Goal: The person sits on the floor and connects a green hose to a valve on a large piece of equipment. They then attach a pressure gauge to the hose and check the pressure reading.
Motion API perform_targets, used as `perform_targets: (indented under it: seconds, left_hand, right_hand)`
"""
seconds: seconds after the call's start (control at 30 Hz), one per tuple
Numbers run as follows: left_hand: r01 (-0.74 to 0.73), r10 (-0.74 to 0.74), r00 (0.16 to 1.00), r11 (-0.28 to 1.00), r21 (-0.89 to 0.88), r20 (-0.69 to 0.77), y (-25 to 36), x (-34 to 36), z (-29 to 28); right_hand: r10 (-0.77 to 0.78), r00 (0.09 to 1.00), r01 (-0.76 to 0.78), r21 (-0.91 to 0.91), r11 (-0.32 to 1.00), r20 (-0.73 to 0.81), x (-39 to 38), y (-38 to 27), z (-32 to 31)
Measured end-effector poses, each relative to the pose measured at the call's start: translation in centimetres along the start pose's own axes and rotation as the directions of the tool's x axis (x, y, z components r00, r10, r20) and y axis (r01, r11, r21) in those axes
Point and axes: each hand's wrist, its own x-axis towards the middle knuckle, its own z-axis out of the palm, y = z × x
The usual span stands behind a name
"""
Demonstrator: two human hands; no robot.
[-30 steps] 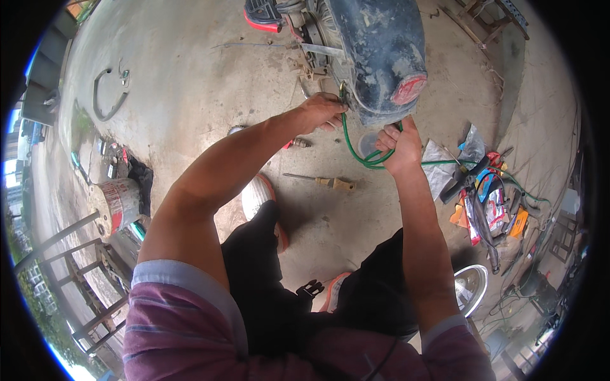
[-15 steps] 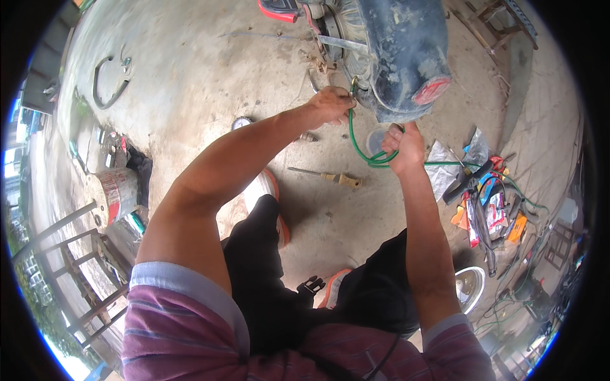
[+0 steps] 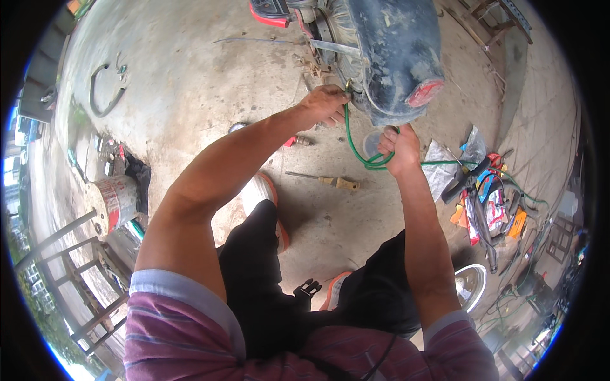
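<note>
A thin green hose [image 3: 349, 134] runs between my hands. My left hand [image 3: 325, 104] is closed on its upper end, by a brass-coloured fitting [image 3: 349, 84] low on the side of a dusty vehicle's rear. Above the hands, a dark, dirt-streaked mudguard [image 3: 395, 54] bears a red reflector [image 3: 424, 93]. The fitting's tip is too small to tell whether it is attached there. My right hand [image 3: 401, 151], just below the mudguard, is closed round a loop of the hose. From that hand the hose trails off rightward.
A screwdriver [image 3: 340, 182] lies on the concrete between my feet and the vehicle. A round gauge [image 3: 237, 127] shows partly behind my left forearm. Wrappers and tools [image 3: 489, 197] are heaped at right, near a white basin [image 3: 471, 286]. A spool [image 3: 112, 202] stands at left.
The whole view has shifted slightly, so the vehicle appears a little further left and up. Both hands keep their grip on the hose, almost unmoved against the vehicle.
</note>
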Motion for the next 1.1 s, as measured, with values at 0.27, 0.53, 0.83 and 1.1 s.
perform_targets:
  seconds: [0.27, 0.53, 0.83, 1.1]
  left_hand:
    - [-0.006, 0.007, 1.0, 1.0, 0.026, -0.028, 0.6, -0.3, 0.3]
    - [-0.037, 0.036, 0.999, 0.997, 0.067, 0.013, 0.4, 0.0, 0.0]
    - [-0.044, 0.038, 0.998, 0.992, 0.119, 0.053, 0.7, 0.7, -0.1]
    - [-0.131, 0.127, 0.991, 0.923, 0.361, 0.035, 0.7, 0.9, 0.5]
  right_hand:
    - [-0.009, 1.0, 0.009, -0.028, 1.0, -0.004, -0.4, -0.3, 0.5]
    - [-0.022, 1.0, 0.021, -0.041, 0.999, -0.021, -0.2, -0.3, 0.7]
    - [-0.017, 0.999, 0.016, -0.031, 0.999, -0.037, -0.4, -0.5, 0.9]
    - [-0.029, 0.998, 0.027, -0.039, 0.999, -0.053, -0.7, -0.5, 1.3]
